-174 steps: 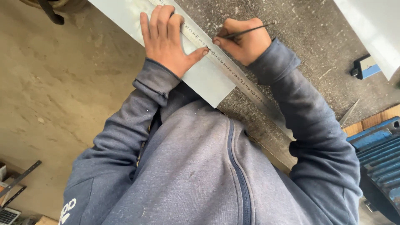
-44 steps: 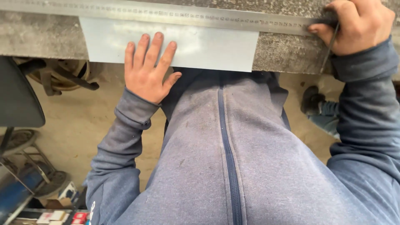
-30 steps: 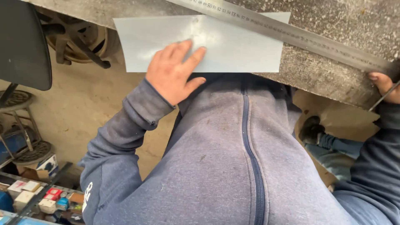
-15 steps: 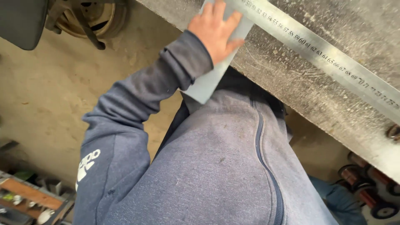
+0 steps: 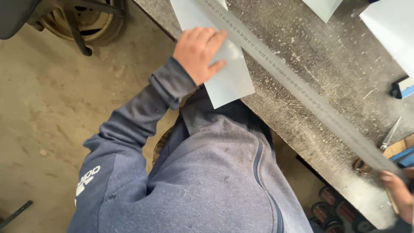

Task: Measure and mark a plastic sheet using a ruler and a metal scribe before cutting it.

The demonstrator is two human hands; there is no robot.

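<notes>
My left hand (image 5: 197, 51) lies flat, fingers stretched out, on a pale grey metal sheet (image 5: 230, 80) that hangs over the near edge of the rough grey workbench (image 5: 310, 47). A long steel ruler (image 5: 293, 82) runs diagonally across the bench, over the sheet's far side, just beyond my left fingertips. My right hand (image 5: 399, 194) is mostly cut off at the lower right corner; its thumb and fingers close on the ruler's near end. My blue hooded jacket fills the lower middle.
Metal snips (image 5: 388, 136) lie on the bench near the ruler's end, beside a blue crate (image 5: 405, 155). A small blue and black box (image 5: 403, 86) and more pale sheets (image 5: 388, 26) sit at the right. A wheel (image 5: 86, 17) stands on the floor at the upper left; copper wire spools (image 5: 340, 211) are under the bench.
The view has swung, so bench and ruler now run diagonally. My left hand stays flat on the sheet. My right hand has come back into view at the ruler's end.
</notes>
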